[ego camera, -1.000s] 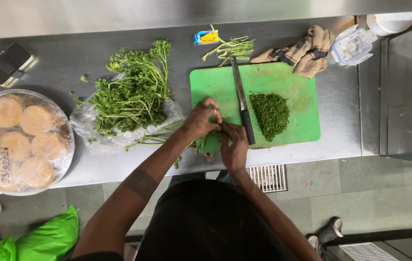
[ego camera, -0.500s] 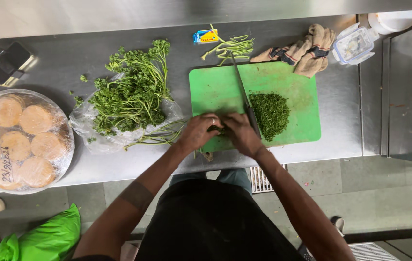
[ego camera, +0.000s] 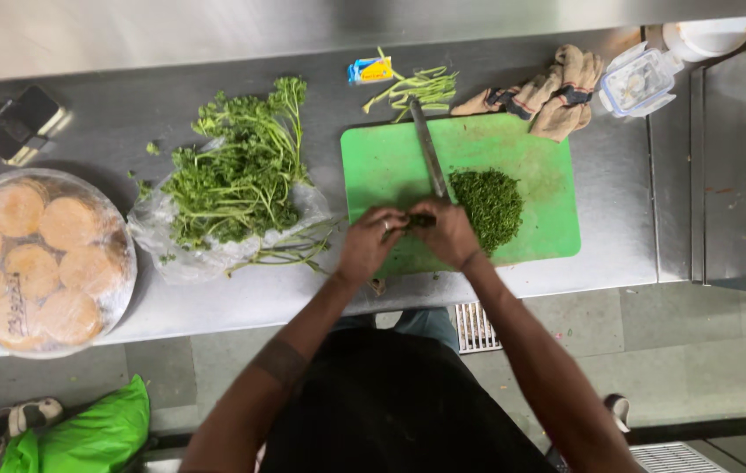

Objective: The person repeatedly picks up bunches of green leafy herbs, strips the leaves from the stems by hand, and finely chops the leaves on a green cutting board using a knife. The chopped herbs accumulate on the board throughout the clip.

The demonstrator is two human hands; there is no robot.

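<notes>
Left hand (ego camera: 369, 245) and right hand (ego camera: 450, 232) together over the near edge of the green cutting board (ego camera: 548, 158), fingers curled shut around a small dark bunch of herbs (ego camera: 419, 221) pinched between them; chopped herb pile (ego camera: 487, 206) just beside the right hand; knife (ego camera: 428, 158) flat on the board, blade toward the far edge; leafy herb bunch (ego camera: 237, 171) on plastic at mid-counter; wrapped flatbreads (ego camera: 31, 263) at the left end.

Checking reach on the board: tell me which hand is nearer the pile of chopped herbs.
Right. The right hand sits on the green cutting board just beside the pile of chopped herbs; the left hand is farther off, beyond the right one.
</notes>
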